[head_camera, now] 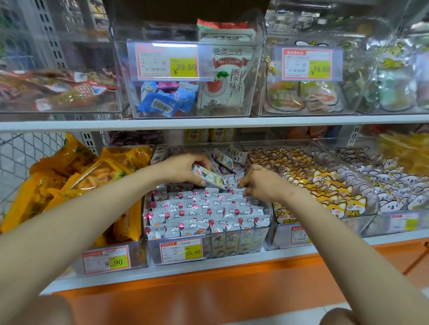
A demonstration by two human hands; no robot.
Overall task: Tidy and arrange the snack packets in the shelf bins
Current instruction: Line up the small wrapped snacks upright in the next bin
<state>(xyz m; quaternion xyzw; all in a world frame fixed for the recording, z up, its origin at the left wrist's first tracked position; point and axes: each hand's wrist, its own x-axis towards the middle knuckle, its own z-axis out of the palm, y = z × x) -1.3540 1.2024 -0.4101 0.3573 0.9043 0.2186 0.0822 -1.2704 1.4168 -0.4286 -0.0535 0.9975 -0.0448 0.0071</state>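
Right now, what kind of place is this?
Most likely a shop's snack aisle: clear bins of wrapped snack packets on white shelves, with a printed price tag on the bin fronts, such as 15.80.

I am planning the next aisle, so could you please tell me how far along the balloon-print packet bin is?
Done: the front rows stand lined up in the clear bin. In hand: the left hand holds one packet over the rear row, which the right hand touches. Left: loose packets lie jumbled at the bin's back.
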